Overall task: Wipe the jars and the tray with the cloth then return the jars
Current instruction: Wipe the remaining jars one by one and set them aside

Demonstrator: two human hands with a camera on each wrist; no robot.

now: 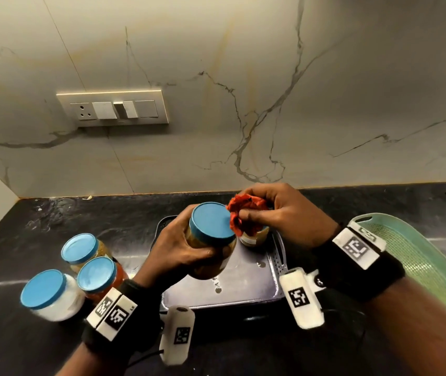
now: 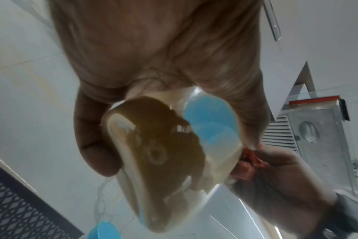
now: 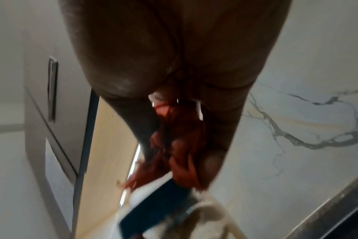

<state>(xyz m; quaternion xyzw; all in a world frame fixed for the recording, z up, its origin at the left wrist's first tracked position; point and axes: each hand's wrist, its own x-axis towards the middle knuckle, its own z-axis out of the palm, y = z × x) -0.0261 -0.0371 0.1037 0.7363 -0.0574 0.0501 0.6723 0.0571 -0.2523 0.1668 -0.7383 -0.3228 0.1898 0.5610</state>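
Left hand (image 1: 181, 249) grip wrapped round blue-lidded jar (image 1: 211, 240), held tilted above grey tray (image 1: 243, 291) at frame centre. Right hand (image 1: 276, 213) grip pinching bunched red cloth (image 1: 246, 213), touching lid's right edge. Another jar (image 1: 254, 237) on tray behind cloth. Three blue-lidded jars (image 1: 80, 272) on black table (image 1: 40, 348), lower left. Green tray (image 1: 420, 259) at right edge.
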